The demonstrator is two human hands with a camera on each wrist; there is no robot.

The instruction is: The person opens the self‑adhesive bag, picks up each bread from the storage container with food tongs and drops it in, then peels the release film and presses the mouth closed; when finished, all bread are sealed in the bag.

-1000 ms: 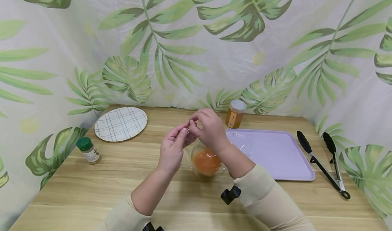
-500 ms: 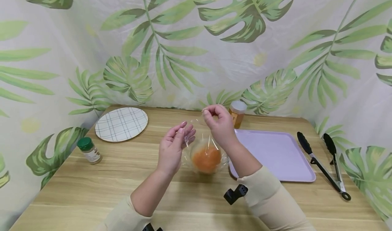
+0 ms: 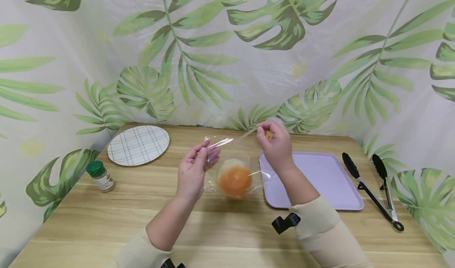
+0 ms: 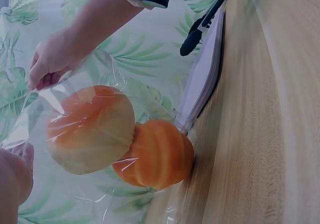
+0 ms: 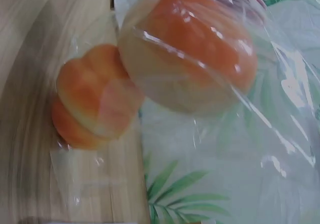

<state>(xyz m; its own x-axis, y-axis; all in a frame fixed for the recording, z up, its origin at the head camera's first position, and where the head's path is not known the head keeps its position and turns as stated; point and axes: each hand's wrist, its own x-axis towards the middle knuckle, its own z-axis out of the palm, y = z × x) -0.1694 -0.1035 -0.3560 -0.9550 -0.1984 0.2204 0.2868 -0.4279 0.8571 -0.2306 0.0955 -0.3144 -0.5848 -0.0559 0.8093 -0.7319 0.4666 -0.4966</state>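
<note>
A clear plastic bag (image 3: pixel 223 142) hangs between the two hands, its top edge stretched in a line. At the left end, my left hand (image 3: pixel 192 171) pinches the edge between thumb and forefinger, the other fingers loosely extended. My right hand (image 3: pixel 279 147) pinches the opposite end, higher and to the right. Inside are two bread buns: a round bun (image 4: pixel 92 129), orange-brown and pale, and below it a ridged orange bun (image 4: pixel 157 154) near the tabletop. From the head camera, the round bun mostly covers the ridged one.
Right of the bag lies a lilac tray (image 3: pixel 316 177), with black-tipped tongs (image 3: pixel 373 193) beyond it. An amber jar (image 3: pixel 269 135) is mostly hidden behind the right hand. To the left are a checked oval plate (image 3: pixel 138 145) and a green-capped seasoning jar (image 3: pixel 101 176).
The right hand has moved away from the left, rightward, pulling the bag's edge out straight between them. The left hand has shifted only slightly left; the buns show more plainly.
</note>
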